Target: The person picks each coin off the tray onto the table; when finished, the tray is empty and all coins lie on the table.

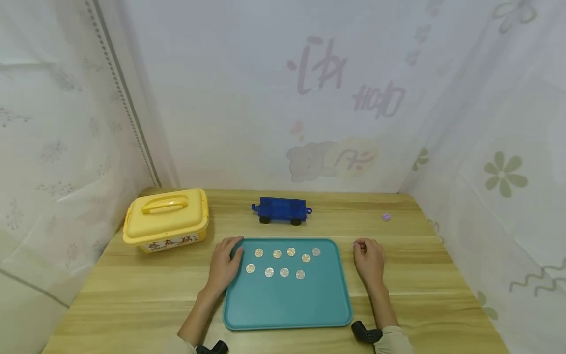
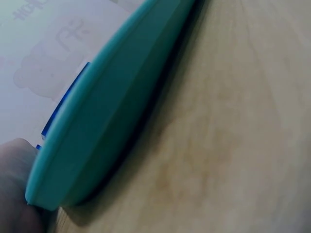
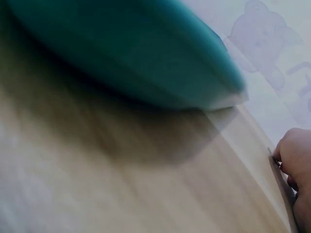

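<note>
In the head view my left hand [image 1: 224,265] rests at the upper left corner of a teal tray [image 1: 287,307], its thumb reaching over the rim. Several round coins [image 1: 284,272] lie flat on the tray in two loose rows, some gold-coloured, some silver. To the right of the tray, my right hand [image 1: 369,260] is low over the table with its fingers curled. Its thumb and fingertips pinch a small thin coin [image 3: 272,152], seen only by its edge in the right wrist view and mostly hidden by the fingers.
A blue toy wagon [image 1: 282,209] with black wheels stands behind the tray. At the back left is a lidded yellow box [image 1: 168,219] with a handle. A small purple piece [image 1: 386,217] lies at the back right of the wooden table [image 1: 146,295]. Pale curtains surround the table.
</note>
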Demonstrator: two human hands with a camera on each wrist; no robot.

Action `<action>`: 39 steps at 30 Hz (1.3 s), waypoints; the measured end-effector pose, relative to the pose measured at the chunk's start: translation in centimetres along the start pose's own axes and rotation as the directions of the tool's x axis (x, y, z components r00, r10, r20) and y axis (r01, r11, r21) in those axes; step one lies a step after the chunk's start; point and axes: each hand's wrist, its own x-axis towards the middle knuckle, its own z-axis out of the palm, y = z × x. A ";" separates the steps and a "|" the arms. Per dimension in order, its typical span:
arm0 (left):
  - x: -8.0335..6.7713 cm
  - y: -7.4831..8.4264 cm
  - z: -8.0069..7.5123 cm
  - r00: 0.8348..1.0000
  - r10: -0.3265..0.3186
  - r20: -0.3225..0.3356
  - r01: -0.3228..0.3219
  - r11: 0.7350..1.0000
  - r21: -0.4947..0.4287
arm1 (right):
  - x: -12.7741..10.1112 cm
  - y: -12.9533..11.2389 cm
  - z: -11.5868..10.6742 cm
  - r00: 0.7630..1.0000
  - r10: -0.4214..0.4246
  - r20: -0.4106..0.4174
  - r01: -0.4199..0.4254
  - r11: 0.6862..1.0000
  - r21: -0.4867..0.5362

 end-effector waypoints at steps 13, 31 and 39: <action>0.3 0.2 0.2 1.000 -0.015 0.013 0.015 1.000 0.005 | 0.5 -0.6 -0.6 0.996 0.093 0.007 -0.093 0.992 0.084; -0.2 0.0 0.0 0.999 -0.034 0.027 0.035 0.999 -0.010 | -0.7 -1.3 0.6 0.980 -0.186 -0.073 0.197 0.960 0.198; 0.3 -0.2 -0.4 0.999 0.011 0.040 -0.011 1.000 -0.001 | -1.1 -3.6 2.2 0.931 -0.363 -0.046 0.362 0.898 0.250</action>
